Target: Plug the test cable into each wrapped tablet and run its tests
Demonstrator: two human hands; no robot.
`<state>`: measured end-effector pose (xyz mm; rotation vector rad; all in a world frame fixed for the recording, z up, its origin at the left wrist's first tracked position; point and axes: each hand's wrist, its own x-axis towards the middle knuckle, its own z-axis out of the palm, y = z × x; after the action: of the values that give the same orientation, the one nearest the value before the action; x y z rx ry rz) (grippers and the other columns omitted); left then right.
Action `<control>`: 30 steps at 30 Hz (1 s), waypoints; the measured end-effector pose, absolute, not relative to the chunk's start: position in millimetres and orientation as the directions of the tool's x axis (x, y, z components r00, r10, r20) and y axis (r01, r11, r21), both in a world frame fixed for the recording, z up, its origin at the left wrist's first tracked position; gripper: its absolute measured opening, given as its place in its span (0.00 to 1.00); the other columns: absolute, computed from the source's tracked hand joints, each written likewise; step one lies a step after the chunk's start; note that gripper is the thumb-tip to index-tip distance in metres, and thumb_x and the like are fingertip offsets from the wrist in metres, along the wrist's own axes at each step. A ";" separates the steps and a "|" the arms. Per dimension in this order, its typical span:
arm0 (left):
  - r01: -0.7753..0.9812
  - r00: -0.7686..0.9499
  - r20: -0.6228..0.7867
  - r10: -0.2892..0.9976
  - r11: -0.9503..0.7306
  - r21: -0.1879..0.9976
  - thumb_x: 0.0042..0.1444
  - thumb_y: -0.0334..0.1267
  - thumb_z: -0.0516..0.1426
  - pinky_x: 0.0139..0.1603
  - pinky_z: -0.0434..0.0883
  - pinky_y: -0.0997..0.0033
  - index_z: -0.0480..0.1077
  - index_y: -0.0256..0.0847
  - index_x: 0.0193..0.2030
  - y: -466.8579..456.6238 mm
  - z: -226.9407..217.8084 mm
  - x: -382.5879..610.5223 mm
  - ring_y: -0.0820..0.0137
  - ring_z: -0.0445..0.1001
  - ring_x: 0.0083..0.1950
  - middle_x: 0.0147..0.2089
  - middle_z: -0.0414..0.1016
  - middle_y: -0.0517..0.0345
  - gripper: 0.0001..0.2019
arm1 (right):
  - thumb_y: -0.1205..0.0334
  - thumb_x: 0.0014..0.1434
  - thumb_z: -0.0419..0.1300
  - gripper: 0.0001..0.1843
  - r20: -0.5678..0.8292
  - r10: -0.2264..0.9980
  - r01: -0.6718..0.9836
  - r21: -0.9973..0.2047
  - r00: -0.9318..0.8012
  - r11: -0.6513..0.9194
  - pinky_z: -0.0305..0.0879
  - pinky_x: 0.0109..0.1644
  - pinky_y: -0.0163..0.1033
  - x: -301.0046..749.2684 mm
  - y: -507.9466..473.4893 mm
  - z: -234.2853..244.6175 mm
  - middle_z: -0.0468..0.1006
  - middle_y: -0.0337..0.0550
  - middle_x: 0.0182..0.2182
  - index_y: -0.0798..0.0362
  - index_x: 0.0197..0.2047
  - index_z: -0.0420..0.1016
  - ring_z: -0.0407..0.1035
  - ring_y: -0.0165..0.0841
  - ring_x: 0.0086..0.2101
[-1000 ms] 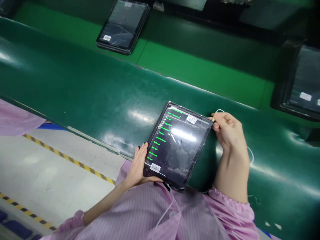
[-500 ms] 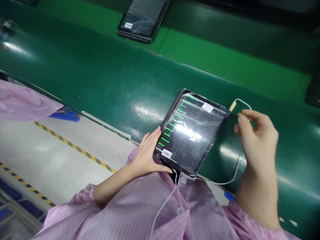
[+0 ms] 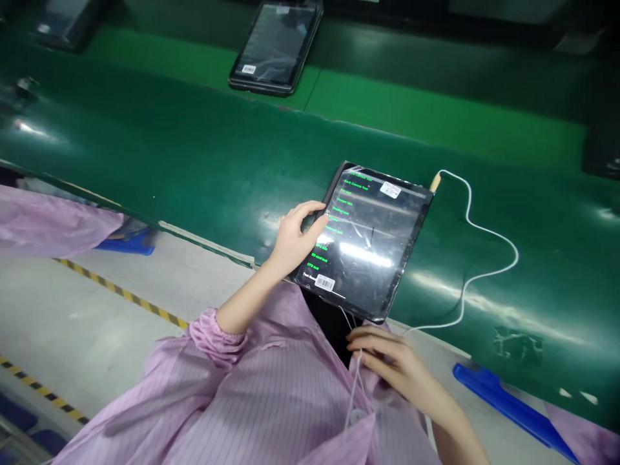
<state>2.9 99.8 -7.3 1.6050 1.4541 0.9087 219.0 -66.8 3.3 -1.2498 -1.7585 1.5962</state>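
A black tablet (image 3: 375,242) wrapped in clear film rests tilted against the dark green conveyor belt (image 3: 194,161), its screen listing green text. My left hand (image 3: 295,236) grips its left edge, thumb laid on the screen. A white cable (image 3: 477,252) is plugged into the tablet's top right corner by a gold plug (image 3: 434,181) and loops over the belt toward my lap. My right hand (image 3: 392,365) sits below the tablet's lower edge, fingers pinched on thin white wires there.
Another black tablet (image 3: 276,45) lies on the bright green strip beyond the belt. A blue strip (image 3: 504,397) lies at the belt's near edge on the right. A person's pink sleeve (image 3: 53,219) shows at left. Yellow-black tape marks the floor.
My right hand let go of the plug at the tablet's top corner and dropped to my lap. My left hand slid up the tablet's left edge onto the screen.
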 end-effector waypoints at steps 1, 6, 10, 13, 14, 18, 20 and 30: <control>0.451 0.091 0.008 0.996 -0.048 0.891 0.61 0.36 0.59 0.62 0.66 0.55 0.77 0.44 0.47 99.9 -7.2 2.9 0.61 0.76 0.56 0.54 0.80 0.54 0.09 | 0.52 0.69 0.56 0.16 -0.236 0.862 0.319 -0.943 -0.448 -0.093 0.75 0.46 0.36 222.1 -72.5 -2.1 0.83 0.48 0.41 0.49 0.42 0.82 0.78 0.35 0.41; 0.536 0.088 0.060 0.994 -0.098 0.839 0.60 0.36 0.60 0.58 0.68 0.56 0.74 0.43 0.46 102.6 -7.5 6.4 0.61 0.77 0.54 0.53 0.81 0.54 0.08 | 0.46 0.67 0.57 0.19 -0.281 0.913 0.369 -0.915 -0.297 -0.162 0.76 0.39 0.34 233.6 -90.6 -10.0 0.84 0.47 0.36 0.49 0.45 0.83 0.79 0.36 0.34; 0.634 0.089 0.079 0.993 -0.117 0.764 0.59 0.37 0.62 0.59 0.66 0.53 0.72 0.44 0.45 113.2 -4.4 16.7 0.58 0.75 0.57 0.56 0.79 0.53 0.08 | 0.47 0.68 0.57 0.18 -0.228 0.926 0.383 -0.918 -0.301 -0.102 0.77 0.44 0.35 242.5 -89.6 -8.4 0.84 0.48 0.38 0.48 0.43 0.85 0.80 0.38 0.39; 0.653 0.072 0.054 0.996 -0.088 0.752 0.59 0.38 0.62 0.60 0.66 0.51 0.70 0.44 0.42 119.2 -1.9 20.0 0.57 0.76 0.56 0.55 0.80 0.53 0.07 | 0.47 0.68 0.56 0.19 -0.215 0.929 0.423 -0.903 -0.301 -0.072 0.78 0.43 0.36 248.5 -85.2 -3.9 0.84 0.49 0.39 0.48 0.44 0.85 0.81 0.38 0.38; 0.648 0.075 0.051 0.996 -0.087 0.757 0.59 0.39 0.62 0.60 0.66 0.51 0.70 0.44 0.42 119.3 -1.5 18.6 0.57 0.76 0.57 0.55 0.80 0.53 0.07 | 0.48 0.68 0.56 0.19 -0.206 0.934 0.436 -0.898 -0.292 -0.062 0.78 0.43 0.36 250.0 -83.4 -0.8 0.84 0.49 0.39 0.48 0.44 0.85 0.81 0.39 0.38; 0.566 0.197 0.050 0.979 -0.156 0.809 0.64 0.46 0.56 0.66 0.63 0.49 0.71 0.45 0.52 105.0 -3.0 0.5 0.58 0.72 0.63 0.61 0.76 0.51 0.13 | 0.52 0.68 0.58 0.15 -0.103 0.969 0.447 -0.895 -0.224 0.008 0.77 0.35 0.31 253.0 -72.9 20.2 0.84 0.46 0.32 0.50 0.41 0.85 0.80 0.36 0.31; 0.520 0.282 0.034 0.959 -0.182 0.835 0.66 0.49 0.54 0.71 0.59 0.47 0.68 0.45 0.61 89.6 -5.6 -11.4 0.57 0.68 0.68 0.66 0.71 0.49 0.20 | 0.58 0.68 0.59 0.11 -0.002 0.980 0.407 -0.910 -0.199 0.081 0.75 0.31 0.29 252.6 -66.5 33.1 0.82 0.42 0.27 0.50 0.42 0.84 0.78 0.32 0.27; 0.506 0.344 0.046 0.938 -0.227 0.832 0.72 0.49 0.47 0.76 0.43 0.40 0.42 0.56 0.77 39.1 -17.4 -17.9 0.55 0.52 0.77 0.78 0.47 0.50 0.30 | 0.58 0.70 0.56 0.10 0.227 0.941 0.106 -0.960 -0.249 0.260 0.73 0.42 0.35 229.7 -39.1 72.2 0.79 0.36 0.25 0.51 0.38 0.74 0.74 0.27 0.23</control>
<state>-17.9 39.1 -17.4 1.8642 1.2671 0.7351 229.7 -39.1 72.2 -0.9969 -1.5926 1.1179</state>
